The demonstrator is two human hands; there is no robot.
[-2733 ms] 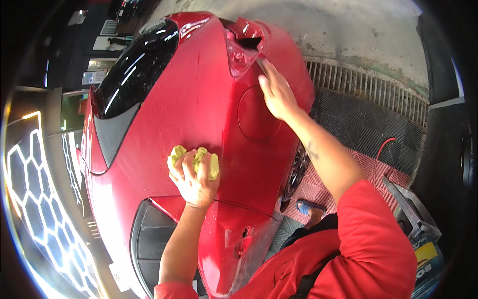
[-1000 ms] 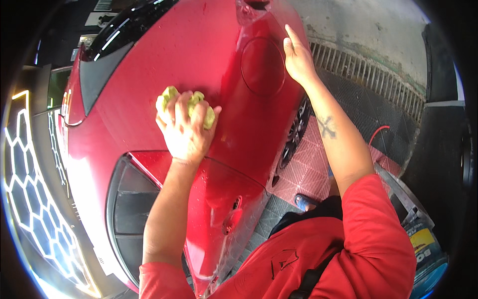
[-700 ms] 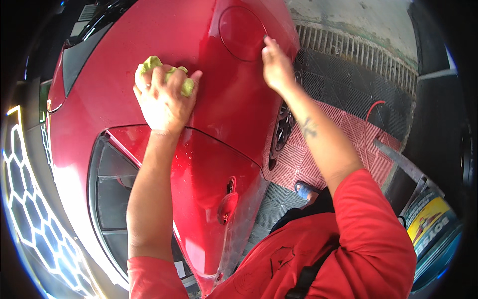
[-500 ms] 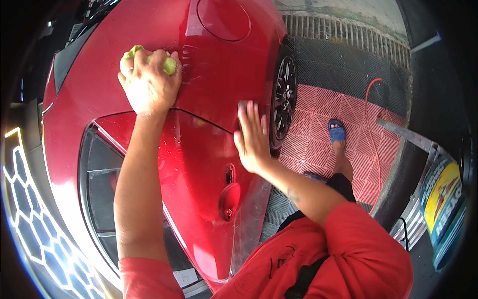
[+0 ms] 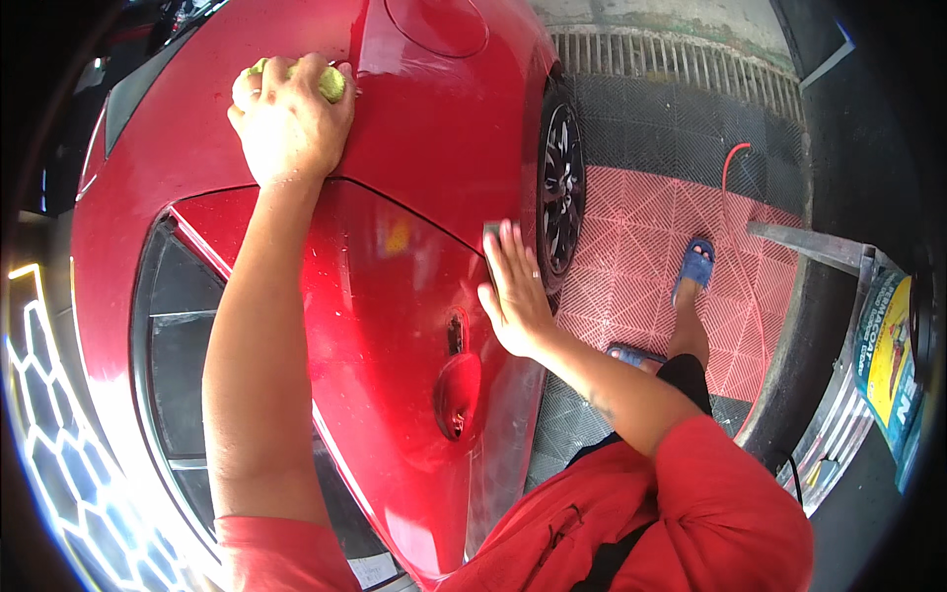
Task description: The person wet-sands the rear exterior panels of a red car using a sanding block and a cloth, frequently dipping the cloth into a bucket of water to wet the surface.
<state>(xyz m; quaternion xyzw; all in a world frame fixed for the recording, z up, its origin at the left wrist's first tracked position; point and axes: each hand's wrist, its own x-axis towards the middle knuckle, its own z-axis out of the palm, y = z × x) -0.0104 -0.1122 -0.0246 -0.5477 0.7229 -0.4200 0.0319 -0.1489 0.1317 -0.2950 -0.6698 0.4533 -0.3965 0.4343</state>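
A crumpled yellow-green cloth (image 5: 331,85) is bunched under my left hand (image 5: 288,123), whose curled fingers press it against the red car's rear panel (image 5: 424,128). Lower and to the right, my right hand (image 5: 515,291) lies with long, nearly straight fingers against the car's side, close to the seam of the rear door (image 5: 375,286). Beneath its fingertips a small dark block (image 5: 490,230) shows in part; the palm side is hidden. The red door handle (image 5: 458,395) sits below that hand.
A dark-spoked wheel (image 5: 562,187) stands right of the panel. Red and grey floor tiles (image 5: 631,227) bear my blue slippers (image 5: 696,261) and a red hose (image 5: 728,173). At right is a metal stand (image 5: 834,252) beside a teal and yellow bag (image 5: 888,365).
My right hand has slid down and rightward with the dark block, toward the door seam. The left hand sits higher in the picture, as the view shifts too. One foot has shifted right.
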